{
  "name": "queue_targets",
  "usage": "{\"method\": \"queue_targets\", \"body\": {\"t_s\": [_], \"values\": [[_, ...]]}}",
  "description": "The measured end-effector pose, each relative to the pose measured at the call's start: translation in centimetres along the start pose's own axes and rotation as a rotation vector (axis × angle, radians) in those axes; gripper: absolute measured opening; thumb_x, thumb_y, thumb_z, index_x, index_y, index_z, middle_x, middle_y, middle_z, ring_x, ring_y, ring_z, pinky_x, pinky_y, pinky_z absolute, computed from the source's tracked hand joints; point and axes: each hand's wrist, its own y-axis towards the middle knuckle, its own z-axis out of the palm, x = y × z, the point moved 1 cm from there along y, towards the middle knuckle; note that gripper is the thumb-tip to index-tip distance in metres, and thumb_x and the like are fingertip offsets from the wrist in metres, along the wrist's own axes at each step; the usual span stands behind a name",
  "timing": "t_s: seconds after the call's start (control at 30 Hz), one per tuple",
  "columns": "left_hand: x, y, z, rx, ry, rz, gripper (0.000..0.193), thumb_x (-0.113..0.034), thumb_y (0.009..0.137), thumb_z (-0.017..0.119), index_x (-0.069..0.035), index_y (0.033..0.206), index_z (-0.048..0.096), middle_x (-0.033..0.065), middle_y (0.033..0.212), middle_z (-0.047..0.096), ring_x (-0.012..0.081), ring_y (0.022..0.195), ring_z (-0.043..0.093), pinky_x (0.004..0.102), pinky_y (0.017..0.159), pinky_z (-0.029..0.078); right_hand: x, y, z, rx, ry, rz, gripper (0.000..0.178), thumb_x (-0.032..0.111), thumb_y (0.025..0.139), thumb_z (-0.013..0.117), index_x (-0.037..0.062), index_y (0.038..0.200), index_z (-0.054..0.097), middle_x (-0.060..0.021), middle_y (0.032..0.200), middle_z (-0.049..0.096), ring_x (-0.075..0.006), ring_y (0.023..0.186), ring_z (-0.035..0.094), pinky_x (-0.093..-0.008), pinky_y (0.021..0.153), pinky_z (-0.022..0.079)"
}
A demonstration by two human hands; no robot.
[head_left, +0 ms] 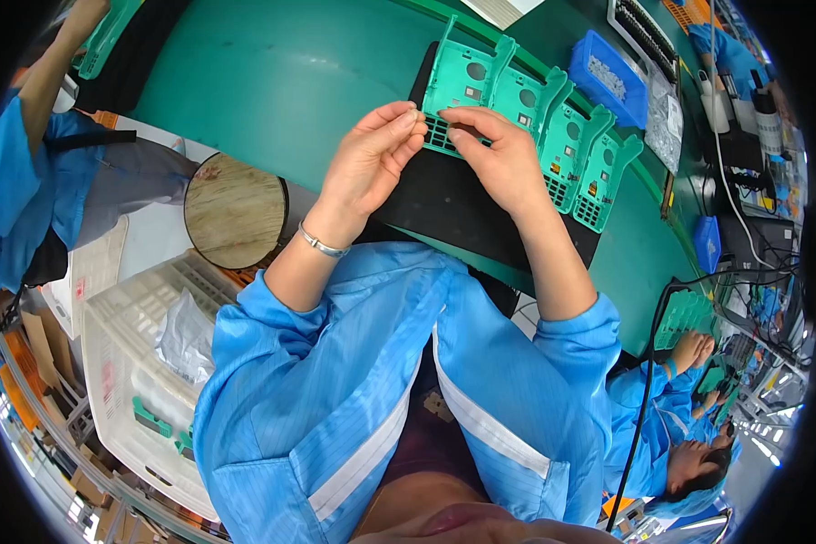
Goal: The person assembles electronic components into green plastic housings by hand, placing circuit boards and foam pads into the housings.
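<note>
My left hand (pixel 374 156) is closed in a pinch, thumb against fingertips, just off the near left corner of a row of green plastic housings (pixel 477 78). Whatever its fingertips hold is too small to make out. My right hand (pixel 506 161) is also closed, thumb and forefinger drawn together over the leftmost housings. Anything between those fingers is hidden. Several housings stand side by side, each with a black grid at its near end; small copper-coloured pieces (pixel 593 189) show in the right ones. Under them lies a black mat (pixel 423 197).
A blue bin (pixel 632 111) of small white parts and a clear plastic bag (pixel 665 131) sit beyond the housings on the green bench (pixel 272 77). A round stool (pixel 233 213) and white crate (pixel 100 358) stand left. Co-workers flank me; a black cable (pixel 644 399) hangs right.
</note>
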Motion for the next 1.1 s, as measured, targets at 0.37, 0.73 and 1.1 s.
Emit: {"method": "queue_targets", "body": {"t_s": [0.37,0.73,1.1], "values": [[0.4,0.1,0.2,0.003,-0.09,0.011,0.016,-0.013,0.087,0.058,-0.002,0.1,0.058,0.0042,0.088,0.062,0.0099,0.077,0.059,0.0209,0.07,0.05,1.8,0.8,1.1,-0.027,0.112,0.096,0.018,0.015,0.078,0.063,0.0026,0.092,0.066,-0.0085,0.088,0.064,-0.0154,0.077,0.062,-0.0252,0.07,0.049],[0.5,-0.1,1.1,0.06,-0.095,0.057,0.021,-0.015,0.091,0.052,0.001,0.105,0.055,0.0036,0.087,0.059,0.0088,0.077,0.057,0.0204,0.07,0.049,0.7,4.1,0.7,-0.067,-0.096,0.199,0.021,0.022,0.076,0.06,0.0044,0.085,0.068,-0.0098,0.075,0.066,-0.0181,0.067,0.063,-0.0284,0.062,0.048],[0.3,0.4,-1.0,-0.022,-0.044,0.062,0.024,-0.017,0.093,0.049,0.002,0.106,0.054,0.0047,0.085,0.058,0.0095,0.076,0.056,0.0217,0.07,0.048,-2.0,10.0,0.4,0.158,-0.486,0.306,0.025,0.023,0.068,0.056,0.005,0.08,0.068,-0.0159,0.08,0.065,-0.0312,0.079,0.061,-0.038,0.073,0.048]]}}
